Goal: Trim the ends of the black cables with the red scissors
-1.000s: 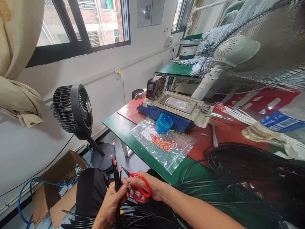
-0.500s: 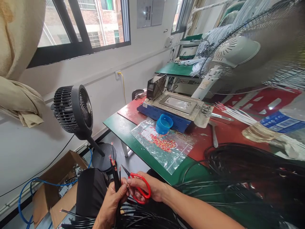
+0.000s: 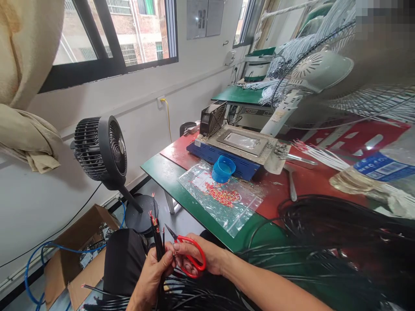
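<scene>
My left hand (image 3: 154, 268) is closed around a bundle of black cables (image 3: 157, 235) whose stripped ends, with red and yellow wires, point upward. In my right hand (image 3: 191, 255) are red-handled scissors (image 3: 201, 255), their dark blades pointing up and left past the cable ends. The fingertips of both hands meet beside the bundle; what lies between them is too small to make out. More black cables (image 3: 191, 296) lie across my lap below the hands.
On the table (image 3: 162, 172) lie a plastic bag with red and yellow bits (image 3: 223, 194), a blue cup (image 3: 223, 169) and a blue hot plate (image 3: 227, 157). Black cables (image 3: 317, 216) heap at right near a white fan (image 3: 319, 71). A black fan (image 3: 106, 151) and cardboard box (image 3: 71, 233) stand left.
Both hands, the cables and the scissors stay nearly in place. The camera view has shifted very slightly.
</scene>
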`<state>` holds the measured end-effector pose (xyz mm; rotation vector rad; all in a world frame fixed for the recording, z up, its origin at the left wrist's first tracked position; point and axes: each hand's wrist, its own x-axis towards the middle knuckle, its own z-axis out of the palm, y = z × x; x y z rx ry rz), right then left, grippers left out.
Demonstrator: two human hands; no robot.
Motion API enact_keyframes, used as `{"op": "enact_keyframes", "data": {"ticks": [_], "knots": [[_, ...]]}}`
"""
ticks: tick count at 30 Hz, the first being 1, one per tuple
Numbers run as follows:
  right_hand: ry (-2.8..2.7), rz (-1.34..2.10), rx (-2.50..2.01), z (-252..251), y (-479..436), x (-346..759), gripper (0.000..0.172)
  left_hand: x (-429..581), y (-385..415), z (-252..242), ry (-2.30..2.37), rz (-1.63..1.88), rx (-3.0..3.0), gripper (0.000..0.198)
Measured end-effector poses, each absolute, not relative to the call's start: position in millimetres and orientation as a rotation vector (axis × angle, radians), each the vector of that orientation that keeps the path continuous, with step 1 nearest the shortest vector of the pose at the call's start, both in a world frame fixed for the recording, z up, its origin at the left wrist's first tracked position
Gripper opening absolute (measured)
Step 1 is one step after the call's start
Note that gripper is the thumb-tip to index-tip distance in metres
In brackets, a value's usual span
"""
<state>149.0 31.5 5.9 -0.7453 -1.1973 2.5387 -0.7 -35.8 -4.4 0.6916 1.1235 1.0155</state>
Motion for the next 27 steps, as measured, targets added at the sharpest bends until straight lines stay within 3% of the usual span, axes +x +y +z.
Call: {"op": "enact_keyframes", "data": {"ticks": [8, 12, 14, 17, 21, 27], "knots": [[-1.188, 2.527, -0.736, 5.3, 30.3, 149.2, 0.041, 0.0, -37.1, -5.5, 1.065, 1.05, 0.682, 0.018], [-1.254, 2.348, -0.79, 1.6, 28.6, 147.1, 0.045, 3.1, -32.2, -0.7, 1.093, 1.105, 0.608, 0.018], [-1.366, 2.091, -0.868, -0.9, 28.2, 147.1, 0.045, 3.1, -29.2, -0.8, 1.126, 1.151, 0.494, 0.017], [-1.744, 1.422, -0.915, -5.1, 28.1, 148.8, 0.035, 1.3, -26.0, -3.1, 1.149, 1.205, 0.18, 0.021], [-2.133, 0.515, -0.617, -8.1, 27.1, 151.1, 0.025, -0.2, -24.4, -4.2, 1.108, 1.245, -0.128, 0.023], [-2.365, -0.004, -0.311, -1.8, 24.2, 152.6, 0.023, 9.3, -21.9, 6.7, 0.845, 1.167, -0.305, 0.006]]}}
